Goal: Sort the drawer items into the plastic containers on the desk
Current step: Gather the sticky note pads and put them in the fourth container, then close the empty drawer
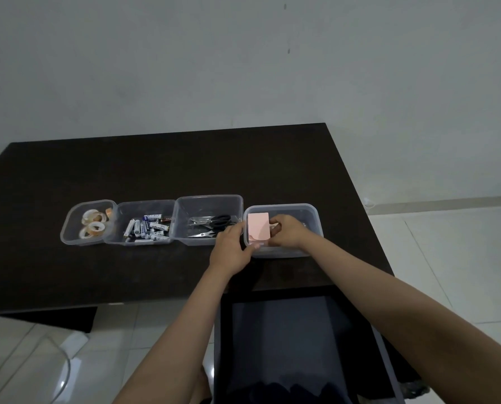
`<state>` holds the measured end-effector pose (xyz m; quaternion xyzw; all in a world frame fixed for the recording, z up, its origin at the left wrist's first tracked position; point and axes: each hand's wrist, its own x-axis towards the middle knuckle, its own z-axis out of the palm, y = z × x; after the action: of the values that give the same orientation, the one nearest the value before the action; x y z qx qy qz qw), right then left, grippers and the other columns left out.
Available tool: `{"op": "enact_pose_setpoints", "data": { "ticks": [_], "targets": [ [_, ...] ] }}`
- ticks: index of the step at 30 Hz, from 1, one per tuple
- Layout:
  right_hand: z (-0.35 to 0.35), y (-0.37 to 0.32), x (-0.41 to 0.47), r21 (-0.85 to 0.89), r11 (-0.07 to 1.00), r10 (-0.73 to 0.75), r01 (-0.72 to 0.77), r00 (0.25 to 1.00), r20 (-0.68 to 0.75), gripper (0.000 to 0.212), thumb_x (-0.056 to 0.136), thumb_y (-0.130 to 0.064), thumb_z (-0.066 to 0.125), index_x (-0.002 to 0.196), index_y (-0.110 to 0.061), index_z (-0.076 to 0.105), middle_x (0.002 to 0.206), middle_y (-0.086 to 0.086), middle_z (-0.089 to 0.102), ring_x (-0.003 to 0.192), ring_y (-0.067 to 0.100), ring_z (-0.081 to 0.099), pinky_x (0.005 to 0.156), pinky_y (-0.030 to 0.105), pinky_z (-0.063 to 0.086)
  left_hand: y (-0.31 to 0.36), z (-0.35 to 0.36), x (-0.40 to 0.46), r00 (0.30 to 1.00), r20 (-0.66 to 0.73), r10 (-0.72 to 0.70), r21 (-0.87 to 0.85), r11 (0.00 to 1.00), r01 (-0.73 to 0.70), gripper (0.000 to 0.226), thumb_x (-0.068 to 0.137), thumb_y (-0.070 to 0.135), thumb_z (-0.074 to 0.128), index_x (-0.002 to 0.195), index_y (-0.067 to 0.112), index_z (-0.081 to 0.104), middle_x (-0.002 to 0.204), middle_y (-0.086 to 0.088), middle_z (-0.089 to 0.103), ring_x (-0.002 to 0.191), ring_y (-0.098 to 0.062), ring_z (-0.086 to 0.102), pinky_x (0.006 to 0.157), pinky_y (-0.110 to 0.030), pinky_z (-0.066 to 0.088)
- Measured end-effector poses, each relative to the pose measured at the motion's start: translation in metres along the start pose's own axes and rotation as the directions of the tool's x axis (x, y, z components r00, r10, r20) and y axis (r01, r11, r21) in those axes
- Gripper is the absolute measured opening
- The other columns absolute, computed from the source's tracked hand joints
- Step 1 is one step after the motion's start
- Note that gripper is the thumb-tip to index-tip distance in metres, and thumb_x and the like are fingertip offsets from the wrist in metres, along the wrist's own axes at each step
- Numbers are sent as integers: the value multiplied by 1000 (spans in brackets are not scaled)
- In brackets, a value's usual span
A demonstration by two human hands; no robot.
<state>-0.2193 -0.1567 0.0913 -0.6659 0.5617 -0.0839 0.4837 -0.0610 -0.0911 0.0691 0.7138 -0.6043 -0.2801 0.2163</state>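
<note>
A dark desk fills the middle of the view, set against a pale wall, and below its near edge an open drawer juts out toward the person, its floor dark. Across the desk runs a row of four clear plastic containers, touching or nearly touching side by side. The far-left container holds rolls of tape; the next one carries a heap of batteries; the third has scissors lying in it. Both bare arms reach forward over the drawer to the right-end container. The left hand rests at that container's near-left corner, fingers curled against its rim and wall. The right hand is down inside the container, thumb and fingers closed on the right edge of a pink pad of notes, which stands tilted up against the left side of that container. Whatever else lies under the right hand is hidden.
</note>
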Motion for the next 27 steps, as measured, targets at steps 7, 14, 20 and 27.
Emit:
{"op": "enact_pose_setpoints", "data": {
  "ticks": [7,14,20,27],
  "targets": [
    [2,-3,10,83,996,37,-31,996,-77,51,84,-15,66,130,-14,43,122,7,58,84,21,67,71,33,59,0,-2,0,1000,22,-4,6,1000,4,63,82,39,66,138,23,40,138,-1,48,126,-24,42,102,-43,42],
    [4,4,13,110,994,29,-25,999,-36,57,85,-16,65,135,-15,37,122,10,59,90,20,65,62,24,54,0,-2,3,999,33,-1,32,999,0,60,80,38,67,135,26,43,133,0,51,122,-24,47,99,-46,45],
    [10,19,-2,-98,983,-182,156,915,-360,43,83,-26,65,123,-20,50,123,2,56,109,20,56,91,42,52,7,3,-14,988,-118,97,67,994,-89,57,87,33,59,138,20,39,139,-3,47,131,-23,40,104,-39,40],
    [42,57,-67,-350,858,-514,376,656,-553,23,81,-21,57,103,-15,61,97,5,60,91,21,57,74,39,50,2,44,-84,952,-296,81,-21,996,-92,54,90,24,58,139,9,42,146,-9,41,138,-24,33,111,-27,24]
  ]
}}
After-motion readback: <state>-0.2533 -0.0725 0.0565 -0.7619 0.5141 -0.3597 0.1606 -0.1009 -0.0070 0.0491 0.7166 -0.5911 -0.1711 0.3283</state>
